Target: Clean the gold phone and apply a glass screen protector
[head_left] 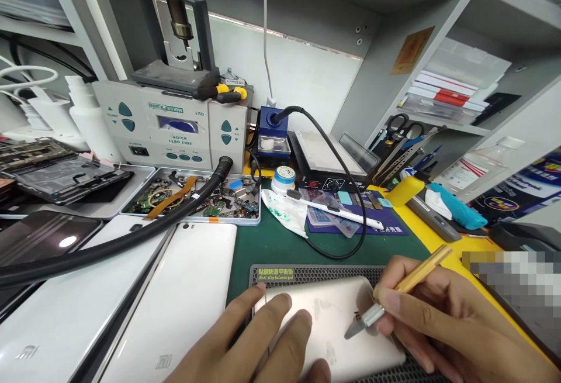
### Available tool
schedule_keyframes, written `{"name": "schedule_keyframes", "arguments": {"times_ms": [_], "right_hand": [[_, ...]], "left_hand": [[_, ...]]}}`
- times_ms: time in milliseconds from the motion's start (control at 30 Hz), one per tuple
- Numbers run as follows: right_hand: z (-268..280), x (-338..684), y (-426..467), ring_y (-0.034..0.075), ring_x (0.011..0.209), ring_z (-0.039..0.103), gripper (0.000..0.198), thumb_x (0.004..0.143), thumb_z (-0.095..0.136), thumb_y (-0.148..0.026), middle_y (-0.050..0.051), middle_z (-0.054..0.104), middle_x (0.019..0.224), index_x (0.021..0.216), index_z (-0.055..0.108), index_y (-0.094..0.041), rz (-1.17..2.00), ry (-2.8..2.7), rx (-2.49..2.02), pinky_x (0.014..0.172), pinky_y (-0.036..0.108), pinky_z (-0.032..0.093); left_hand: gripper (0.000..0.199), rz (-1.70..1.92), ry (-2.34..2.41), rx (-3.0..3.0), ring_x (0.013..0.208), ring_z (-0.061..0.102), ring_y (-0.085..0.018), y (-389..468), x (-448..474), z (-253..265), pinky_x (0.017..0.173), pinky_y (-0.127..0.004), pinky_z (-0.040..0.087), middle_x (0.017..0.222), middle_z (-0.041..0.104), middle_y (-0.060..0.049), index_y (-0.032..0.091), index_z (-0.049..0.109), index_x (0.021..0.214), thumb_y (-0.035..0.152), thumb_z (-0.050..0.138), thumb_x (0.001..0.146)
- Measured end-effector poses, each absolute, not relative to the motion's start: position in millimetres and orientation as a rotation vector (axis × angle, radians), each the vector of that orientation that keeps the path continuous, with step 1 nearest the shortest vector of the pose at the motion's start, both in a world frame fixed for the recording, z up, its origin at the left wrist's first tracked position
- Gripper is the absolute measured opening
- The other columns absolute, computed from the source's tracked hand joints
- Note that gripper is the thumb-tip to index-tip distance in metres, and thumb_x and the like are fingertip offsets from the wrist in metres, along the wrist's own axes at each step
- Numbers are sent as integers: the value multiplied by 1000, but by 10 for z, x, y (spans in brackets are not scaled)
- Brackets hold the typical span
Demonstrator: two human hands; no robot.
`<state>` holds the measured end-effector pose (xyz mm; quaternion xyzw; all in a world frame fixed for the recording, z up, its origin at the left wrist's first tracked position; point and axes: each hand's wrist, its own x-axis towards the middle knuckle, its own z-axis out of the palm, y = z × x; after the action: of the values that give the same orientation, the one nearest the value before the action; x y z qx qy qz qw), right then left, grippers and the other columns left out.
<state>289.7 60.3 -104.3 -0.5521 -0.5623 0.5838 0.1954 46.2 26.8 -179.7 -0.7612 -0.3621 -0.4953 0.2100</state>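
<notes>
A gold-backed phone (328,313) lies face down on a black perforated anti-slip pad (324,273). My left hand (258,345) rests on its left part with the fingers spread. In my right hand (442,313) is a craft knife (416,278) with a gold-coloured handle and a silver collar, gripped like a pen. Its rounded blade points down and left over the phone's back, close to a dark logo. I cannot tell whether the tip touches the surface. Pale smudges show on the phone's back.
White devices (184,301) lie at left under a thick black hose (170,219). Behind stand a parts tray (258,219), a hot-air station (175,131), a soldering-iron base (274,120) and a heating plate (324,152). A white brush (350,213) and black cable cross the mat's back.
</notes>
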Motion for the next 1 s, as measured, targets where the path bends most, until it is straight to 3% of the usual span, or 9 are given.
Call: {"name": "schedule_keyframes", "arguments": {"times_ms": [100,233,467,700,1000], "right_hand": [[-1079,2937,612,3,39,30,48,92,66,-64,-5,51,51,84,69,-16,1623,-1607,-1531,36,17,18],[-1071,2925,612,6,44,37,50,87,70,-67,-3,53,54,82,67,-17,1592,-1616,-1580,38,17,22],[-1063,2909,619,5,41,32,50,91,66,-66,-4,50,51,81,68,-17,1600,-1617,-1556,38,19,20],[-1065,2915,624,5,41,34,50,90,67,-67,-4,52,52,82,68,-17,1623,-1622,-1555,38,19,19],[-999,2861,601,5,43,35,52,90,67,-68,-5,50,51,82,69,-16,1603,-1631,-1580,40,18,22]], "left_hand": [[25,-1386,-1012,-2114,80,71,-9,274,470,-1804,111,-23,47,86,74,7,21,72,88,21,54,105],[26,-1352,-980,-2156,84,72,-11,273,453,-1801,115,-26,44,88,75,7,17,72,91,20,52,106],[17,-1266,-1034,-2220,83,73,-11,251,423,-1721,102,-23,54,89,76,6,19,72,95,19,57,103],[22,-1368,-990,-2115,82,71,-9,276,459,-1787,116,-23,42,87,75,7,20,72,88,20,56,104],[27,-1363,-997,-2162,85,72,-11,269,450,-1822,116,-25,44,88,76,6,19,73,91,21,52,106]]}}
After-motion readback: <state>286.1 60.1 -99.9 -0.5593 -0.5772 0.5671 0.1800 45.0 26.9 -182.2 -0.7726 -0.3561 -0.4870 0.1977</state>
